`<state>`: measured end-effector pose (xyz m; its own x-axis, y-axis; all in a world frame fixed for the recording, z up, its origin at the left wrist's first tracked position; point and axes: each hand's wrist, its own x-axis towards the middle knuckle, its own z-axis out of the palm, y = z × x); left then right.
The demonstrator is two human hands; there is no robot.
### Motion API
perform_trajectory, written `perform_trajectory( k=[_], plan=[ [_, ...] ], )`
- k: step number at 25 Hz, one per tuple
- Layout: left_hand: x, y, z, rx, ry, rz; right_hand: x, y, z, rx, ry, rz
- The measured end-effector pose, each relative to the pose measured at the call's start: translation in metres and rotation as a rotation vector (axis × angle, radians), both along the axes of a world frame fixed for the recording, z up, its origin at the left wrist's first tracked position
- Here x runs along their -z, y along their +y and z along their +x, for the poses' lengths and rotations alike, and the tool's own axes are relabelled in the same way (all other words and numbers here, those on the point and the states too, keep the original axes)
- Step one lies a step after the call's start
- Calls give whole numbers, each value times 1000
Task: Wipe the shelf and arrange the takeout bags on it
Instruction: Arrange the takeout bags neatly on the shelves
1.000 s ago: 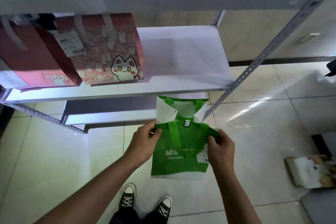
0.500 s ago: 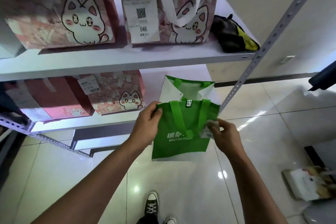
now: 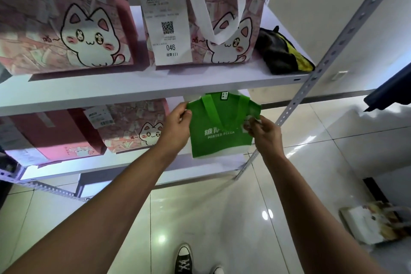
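- We reach forward with both bare forearms, stretched up and away from us, the two converging toward the middle of the view.
- Our left hand [image 3: 175,125] has its back turned to us, thumb and curled fingers pinching the upper left edge of a small green non-woven fabric bag [image 3: 219,128].
- Our right hand [image 3: 265,134] pinches the bag's right edge, fingertips bunched together, wrist bent slightly inward.
- Below, our black-and-white canvas sneaker [image 3: 184,260] stands flat.
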<state>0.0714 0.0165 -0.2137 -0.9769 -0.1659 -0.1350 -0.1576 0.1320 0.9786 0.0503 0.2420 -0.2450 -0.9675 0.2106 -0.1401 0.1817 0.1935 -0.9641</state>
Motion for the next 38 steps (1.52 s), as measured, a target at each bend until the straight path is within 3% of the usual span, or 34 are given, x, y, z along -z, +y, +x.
perform_trajectory(
  k=[3, 9, 15, 21, 26, 38],
  plan=[
    [12, 3, -20, -101, -50, 87, 18, -6, -19, -7, 32, 20],
    [64, 1, -39, -162, -25, 55, 56, -10, -41, -102, -7, 23],
    [119, 10, -34, -186, -46, -54, 87, -5, -47, -81, -43, 192],
    [168, 20, -34, -244, -123, 30, 123, 5, -63, -133, -190, 417],
    [199, 17, -49, -254, -95, 2, 150, -4, -72, -146, -164, 405],
    [201, 11, -68, -317, -16, -44, 157, -8, -83, -151, -108, 348]
  ],
)
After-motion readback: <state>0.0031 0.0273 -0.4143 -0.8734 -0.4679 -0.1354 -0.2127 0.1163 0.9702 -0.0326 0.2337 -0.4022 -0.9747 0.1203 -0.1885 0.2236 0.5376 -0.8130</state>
